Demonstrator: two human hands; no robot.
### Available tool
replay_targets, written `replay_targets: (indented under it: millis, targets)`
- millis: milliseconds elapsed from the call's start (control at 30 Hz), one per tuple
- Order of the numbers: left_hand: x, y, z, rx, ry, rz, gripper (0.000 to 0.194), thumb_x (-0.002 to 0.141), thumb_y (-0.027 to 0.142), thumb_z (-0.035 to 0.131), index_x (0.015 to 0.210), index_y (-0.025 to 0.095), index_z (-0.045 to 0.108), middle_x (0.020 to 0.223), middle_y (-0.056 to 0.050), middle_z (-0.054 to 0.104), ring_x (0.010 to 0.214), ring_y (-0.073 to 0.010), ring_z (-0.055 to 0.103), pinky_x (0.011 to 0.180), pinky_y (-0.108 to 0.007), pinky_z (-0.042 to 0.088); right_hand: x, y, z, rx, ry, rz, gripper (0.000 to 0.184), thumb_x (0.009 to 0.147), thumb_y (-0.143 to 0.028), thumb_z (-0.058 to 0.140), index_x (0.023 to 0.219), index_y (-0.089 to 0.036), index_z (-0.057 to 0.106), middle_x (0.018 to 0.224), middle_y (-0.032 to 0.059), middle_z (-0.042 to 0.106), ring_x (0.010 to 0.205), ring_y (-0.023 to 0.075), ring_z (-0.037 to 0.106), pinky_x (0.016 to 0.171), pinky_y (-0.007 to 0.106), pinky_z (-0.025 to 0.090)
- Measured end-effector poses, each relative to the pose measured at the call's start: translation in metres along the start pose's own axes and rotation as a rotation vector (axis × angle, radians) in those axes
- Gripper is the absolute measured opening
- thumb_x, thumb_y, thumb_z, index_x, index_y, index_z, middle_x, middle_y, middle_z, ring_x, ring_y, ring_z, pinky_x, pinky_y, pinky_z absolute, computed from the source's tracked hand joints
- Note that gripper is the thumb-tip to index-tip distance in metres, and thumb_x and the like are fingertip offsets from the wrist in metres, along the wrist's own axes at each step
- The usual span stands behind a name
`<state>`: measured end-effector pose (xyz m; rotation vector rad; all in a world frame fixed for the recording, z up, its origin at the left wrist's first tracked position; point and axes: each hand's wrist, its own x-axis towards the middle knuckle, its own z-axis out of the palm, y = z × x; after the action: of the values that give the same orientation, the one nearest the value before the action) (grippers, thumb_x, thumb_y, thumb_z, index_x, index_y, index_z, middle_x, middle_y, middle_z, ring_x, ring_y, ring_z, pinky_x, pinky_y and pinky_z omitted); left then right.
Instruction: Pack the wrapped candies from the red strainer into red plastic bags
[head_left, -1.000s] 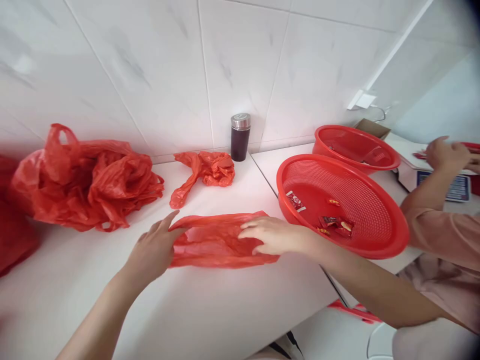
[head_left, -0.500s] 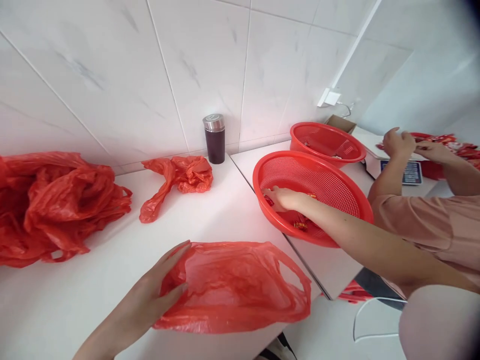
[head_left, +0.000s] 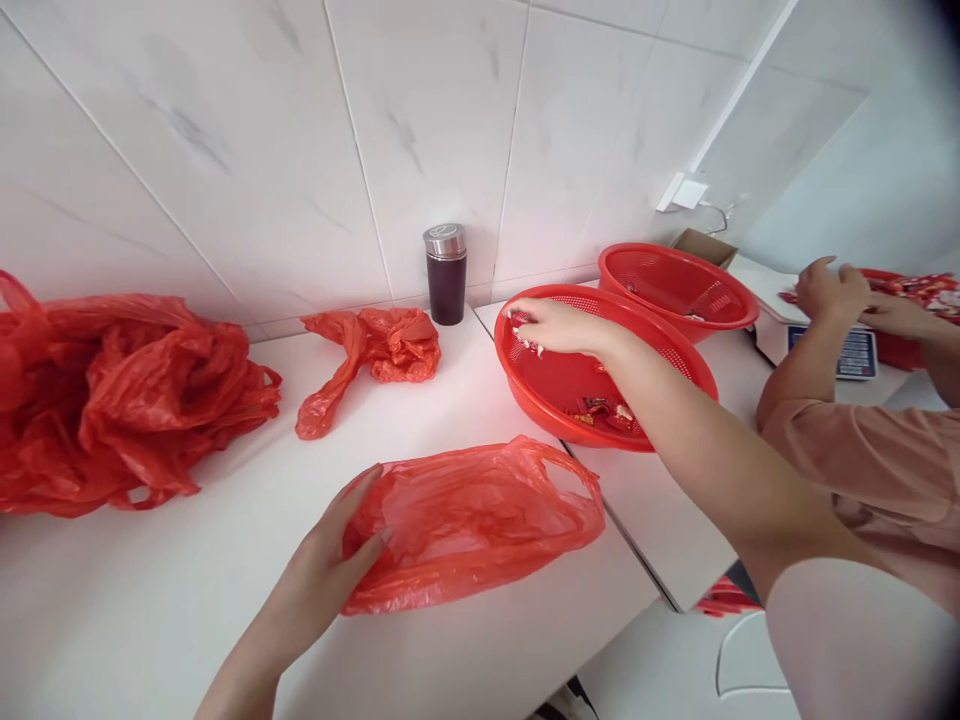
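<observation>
Bag of thin red plastic (head_left: 465, 530) lies spread on the white table (head_left: 187, 590) before me, its mouth facing up. I judge it nearly weightless, limp and a little slick, apt to sag inward and to tear if a nail catches it. Its rim looks the best place to hold, or the handle loop (head_left: 595, 497) at the right end.

My left hand (head_left: 322, 570) is at the left end, thumb apart from the fingers against the film; whether any is pinched, I cannot tell. Beyond the bag, to the right, stands a perforated red basket (head_left: 529, 400). My right hand (head_left: 559, 325) is at its far-left side, fingers curled; pale bits show by the tips, but I cannot tell whether I grip anything. Wrapped packets (head_left: 596, 408) lie on its floor, likely light and crinkly.

Farther out are a crumpled red bag (head_left: 405, 345), a dark tumbler (head_left: 447, 280) and, at left, a heap of red bags (head_left: 142, 400). Rightward sit a second basket (head_left: 660, 265) and a co-worker's hands (head_left: 829, 290).
</observation>
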<state>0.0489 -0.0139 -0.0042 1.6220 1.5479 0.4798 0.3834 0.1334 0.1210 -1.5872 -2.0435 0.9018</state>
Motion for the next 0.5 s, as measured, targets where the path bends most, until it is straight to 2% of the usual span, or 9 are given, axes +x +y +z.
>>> replay_targets:
  millis: [67,133,200,267,367,500]
  targets:
    - [0.001,-0.001,0.002,-0.044,0.003,0.003,0.057,0.09,0.052,0.045,0.145,0.042,0.03,0.154,0.003,0.034,0.138,-0.0241,0.036,0.112,-0.045,0.034,0.001,-0.006,0.024,0.377,-0.131,-0.024,0.032,0.089,-0.019,0.046,0.119,-0.023,0.054,0.1,0.0068,0.068,0.08,0.019,0.066,0.075,0.034,0.054]
    - [0.001,-0.002,0.003,-0.076,0.021,0.006,0.057,0.091,0.052,0.045,0.144,0.041,0.031,0.153,0.003,0.035,0.138,-0.0241,0.036,0.112,-0.045,0.034,-0.01,-0.009,0.045,0.769,-0.307,-0.029,0.037,0.089,-0.022,0.041,0.126,-0.021,0.047,0.1,0.0085,0.07,0.073,0.0188,0.067,0.07,0.035,0.054]
    - [0.001,-0.002,0.004,-0.087,0.05,0.008,0.057,0.09,0.052,0.046,0.144,0.04,0.032,0.153,0.003,0.035,0.138,-0.0238,0.036,0.113,-0.045,0.031,-0.026,-0.008,0.067,0.972,-0.444,0.017,0.037,0.091,-0.03,0.044,0.127,-0.02,0.044,0.101,0.0104,0.07,0.069,0.0182,0.067,0.066,0.034,0.054]
    - [0.0,-0.002,0.004,-0.09,0.066,0.001,0.057,0.09,0.052,0.047,0.144,0.04,0.033,0.153,0.004,0.035,0.138,-0.0233,0.036,0.114,-0.044,0.031,-0.039,-0.006,0.088,1.035,-0.507,0.059,0.043,0.088,-0.032,0.058,0.127,-0.021,0.044,0.106,0.0107,0.069,0.071,0.0163,0.067,0.066,0.032,0.054]
    - [-0.002,-0.001,0.005,-0.091,0.065,-0.007,0.059,0.09,0.051,0.048,0.145,0.037,0.032,0.152,0.003,0.036,0.137,-0.0234,0.037,0.113,-0.042,0.032,-0.046,-0.005,0.112,1.014,-0.546,0.06,0.053,0.08,-0.022,0.071,0.125,-0.024,0.044,0.112,0.0094,0.066,0.079,0.0157,0.068,0.07,0.03,0.055]
    - [-0.003,-0.001,0.006,-0.102,0.06,-0.012,0.06,0.09,0.05,0.047,0.146,0.035,0.032,0.151,0.0,0.038,0.134,-0.0253,0.041,0.11,-0.041,0.037,-0.042,-0.008,0.124,0.921,-0.594,0.06,0.032,0.086,-0.03,0.064,0.113,-0.022,0.049,0.116,0.0099,0.063,0.086,0.0196,0.07,0.068,0.031,0.057]
